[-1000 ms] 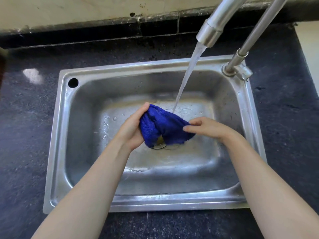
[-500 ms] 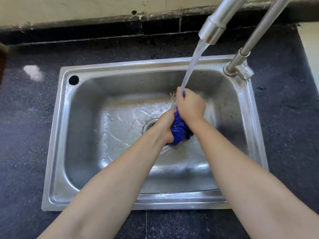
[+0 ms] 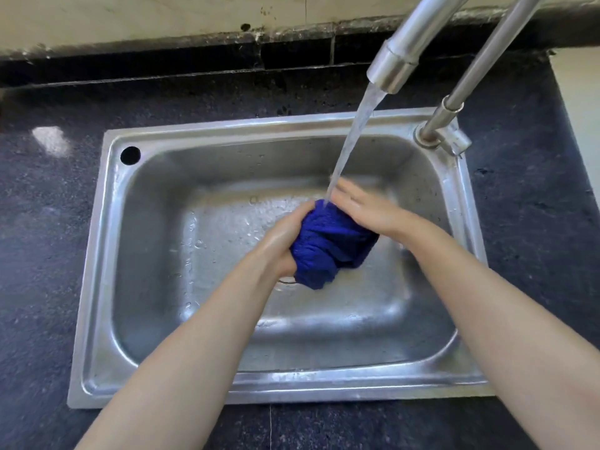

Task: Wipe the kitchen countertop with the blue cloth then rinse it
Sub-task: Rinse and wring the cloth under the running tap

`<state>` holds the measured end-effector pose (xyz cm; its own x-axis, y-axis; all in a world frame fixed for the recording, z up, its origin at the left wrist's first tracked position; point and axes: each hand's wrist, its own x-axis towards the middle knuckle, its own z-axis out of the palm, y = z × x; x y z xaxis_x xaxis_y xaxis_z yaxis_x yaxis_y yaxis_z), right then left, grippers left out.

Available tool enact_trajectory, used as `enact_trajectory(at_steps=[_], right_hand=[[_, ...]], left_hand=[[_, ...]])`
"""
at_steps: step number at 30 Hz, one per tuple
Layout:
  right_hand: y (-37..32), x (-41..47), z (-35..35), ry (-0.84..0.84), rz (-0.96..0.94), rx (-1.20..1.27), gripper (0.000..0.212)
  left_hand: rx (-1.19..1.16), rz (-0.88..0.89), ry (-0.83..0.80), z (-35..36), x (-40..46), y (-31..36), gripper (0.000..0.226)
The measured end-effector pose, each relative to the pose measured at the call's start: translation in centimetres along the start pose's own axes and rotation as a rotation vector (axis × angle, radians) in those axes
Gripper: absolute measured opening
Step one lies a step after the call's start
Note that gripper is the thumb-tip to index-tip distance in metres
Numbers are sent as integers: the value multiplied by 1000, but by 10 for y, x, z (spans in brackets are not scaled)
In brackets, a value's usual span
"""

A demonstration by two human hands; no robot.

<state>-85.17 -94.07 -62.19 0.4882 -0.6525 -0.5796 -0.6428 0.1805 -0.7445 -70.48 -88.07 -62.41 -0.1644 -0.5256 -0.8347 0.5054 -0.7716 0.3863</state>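
Note:
A bunched, wet blue cloth [image 3: 331, 245] hangs over the middle of the steel sink [image 3: 97, 287], right under the stream of water [image 3: 354, 138] falling from the tap spout [image 3: 393, 69]. My left hand [image 3: 285, 238] grips the cloth's left side with curled fingers. My right hand [image 3: 367, 209] lies on the cloth's upper right with its fingers stretched out, blurred by motion; the water lands beside its fingertips. The drain is mostly hidden beneath the cloth and my left wrist.
Dark speckled countertop [image 3: 42, 222] surrounds the sink on all sides. The tap's base and lever [image 3: 444, 138] stand at the sink's back right corner. A round hole [image 3: 130, 155] sits in the rim's back left corner. A wall upstand runs along the back.
My hands have drawn apart from the tight squeeze of half a second ago. The cloth has loosened and shows more, and my right hand's fingers have straightened over it.

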Motion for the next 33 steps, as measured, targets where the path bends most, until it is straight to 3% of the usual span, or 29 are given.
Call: enact_trajectory(at_steps=[2,3,4,6,8,12,14,17,19,22,24,27,30,32,33], right_hand=[[-3,-20,5,-278,5,-123,23],[-1,-25,9,-331,16,-178,20],[2,-26,11,-295,2,-237,25],[10,-21,5,-66,-72,-305,26],[16,-20,-10,66,-98,-58,8],[6,-38,-16,40,-162,807,30],[-9,-44,-1,93,-185,1019,28],[-33,-45,41,383,-158,838,24],[-45,-42,73,543,-207,542,37],[-46,-27,87,766,-306,14,35],[-36,-3,64,815,-113,-42,35],[-21,12,37,827,108,-23,32],[-36,-8,62,840,-182,19,34],[-44,-24,86,827,-396,-67,31],[-42,-22,88,840,-405,-111,30]], left_hand=[[-51,33,-4,-11,-8,16,27],[-24,37,-1,-15,-11,21,27],[27,55,-9,-18,-12,24,26],[94,89,-54,-18,-16,23,24],[215,132,-33,-21,-17,22,24],[565,253,87,-32,-8,16,30],[562,289,157,-28,-1,12,37],[291,264,267,-12,11,3,36],[111,249,198,2,15,-10,41],[-170,311,83,23,13,-23,37],[-121,184,35,29,13,-22,22],[-37,36,13,33,8,-13,29],[-50,78,96,23,8,-2,24],[-99,130,83,17,7,3,36],[-92,144,87,16,7,2,44]])
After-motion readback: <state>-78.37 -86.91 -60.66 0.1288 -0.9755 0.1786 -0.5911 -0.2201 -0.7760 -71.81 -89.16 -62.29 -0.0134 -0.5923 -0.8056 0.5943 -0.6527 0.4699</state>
